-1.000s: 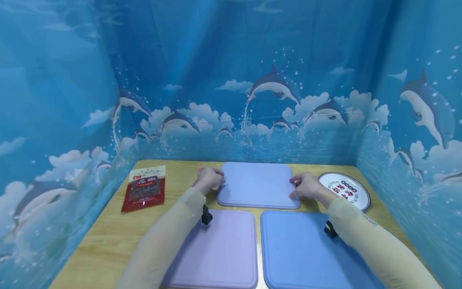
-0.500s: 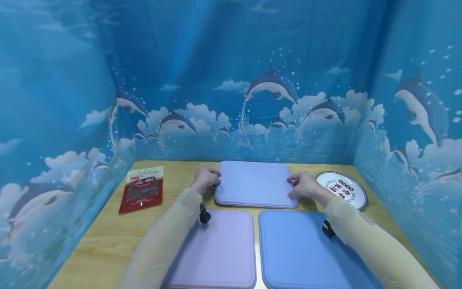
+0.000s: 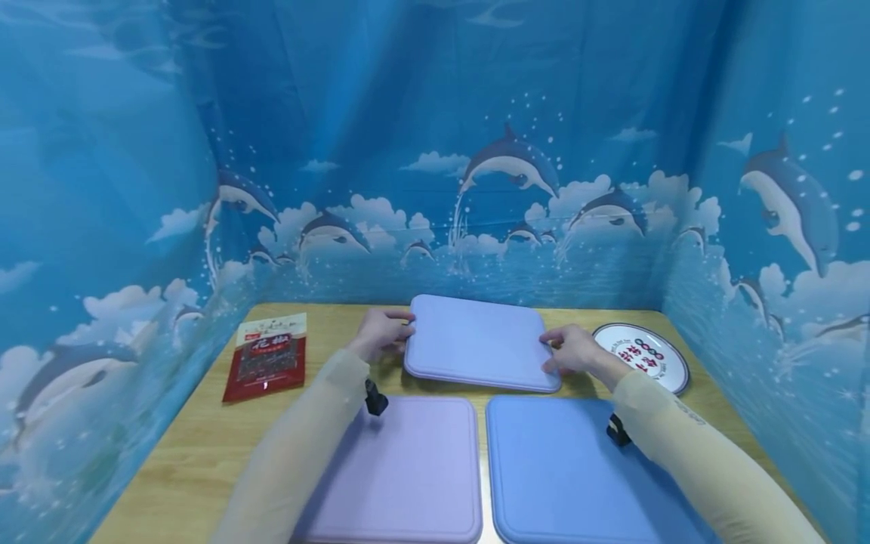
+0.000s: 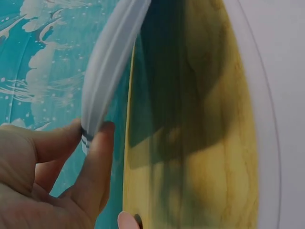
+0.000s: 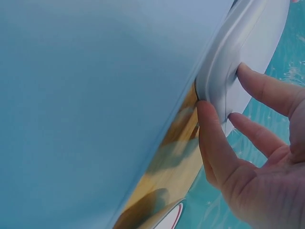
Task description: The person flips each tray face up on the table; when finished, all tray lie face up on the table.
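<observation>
A lavender-blue rectangular board (image 3: pixel 479 340) with rounded corners and a raised rim is at the back middle of the table. My left hand (image 3: pixel 381 332) pinches its left edge between thumb and fingers. That side is lifted off the wood and casts a shadow below, as the left wrist view shows. On the opposite edge, my right hand (image 3: pixel 578 351) grips the board's rim (image 5: pixel 221 71) with its fingertips. The board slants down toward the right. What lies under it is hidden in the head view; a small pink rounded thing (image 4: pixel 127 220) shows low in the left wrist view.
Nearer, a pale purple board (image 3: pixel 408 468) and a blue board (image 3: pixel 578 468) lie side by side under my forearms. A red spice packet (image 3: pixel 268 359) lies at left, a white plate (image 3: pixel 646 357) with red characters at right. Dolphin-print curtains (image 3: pixel 435 189) enclose the wooden table (image 3: pixel 197 431).
My left hand has raised the left side of the far board, which lay flat before and now tilts. The right hand has kept its hold on the right edge.
</observation>
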`<action>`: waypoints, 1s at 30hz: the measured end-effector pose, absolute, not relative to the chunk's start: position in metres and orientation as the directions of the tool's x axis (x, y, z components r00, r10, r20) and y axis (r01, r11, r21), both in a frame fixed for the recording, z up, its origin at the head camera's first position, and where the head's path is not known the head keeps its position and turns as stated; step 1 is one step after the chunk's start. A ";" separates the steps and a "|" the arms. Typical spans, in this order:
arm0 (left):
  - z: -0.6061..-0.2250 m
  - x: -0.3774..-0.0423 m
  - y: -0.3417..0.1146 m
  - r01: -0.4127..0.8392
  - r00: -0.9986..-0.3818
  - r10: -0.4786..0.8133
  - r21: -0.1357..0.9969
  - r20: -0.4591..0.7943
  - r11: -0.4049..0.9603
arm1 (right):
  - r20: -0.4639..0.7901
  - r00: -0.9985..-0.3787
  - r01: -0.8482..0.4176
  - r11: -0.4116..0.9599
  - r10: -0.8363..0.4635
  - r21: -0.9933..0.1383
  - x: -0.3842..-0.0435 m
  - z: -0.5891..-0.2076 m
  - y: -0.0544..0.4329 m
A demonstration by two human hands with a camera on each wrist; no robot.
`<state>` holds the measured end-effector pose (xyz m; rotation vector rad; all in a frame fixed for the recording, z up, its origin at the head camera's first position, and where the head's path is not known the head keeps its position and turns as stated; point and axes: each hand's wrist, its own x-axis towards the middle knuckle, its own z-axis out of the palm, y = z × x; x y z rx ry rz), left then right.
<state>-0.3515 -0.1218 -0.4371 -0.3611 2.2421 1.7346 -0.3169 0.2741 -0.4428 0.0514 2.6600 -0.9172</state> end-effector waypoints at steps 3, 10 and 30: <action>-0.434 -0.351 -0.124 -0.352 -0.932 0.007 0.907 -0.363 0.233 | -0.309 -0.947 0.117 0.803 -0.087 -0.584 -0.317 -0.443 0.274; -0.427 -0.352 -0.128 -0.360 -0.922 0.076 0.912 -0.380 0.197 | -0.318 -0.944 0.122 0.796 -0.092 -0.592 -0.317 -0.443 0.274; -0.370 -0.349 -0.117 -0.303 -0.935 0.162 0.948 -0.315 0.097 | -0.348 -0.928 0.157 0.708 -0.133 -0.688 -0.313 -0.439 0.277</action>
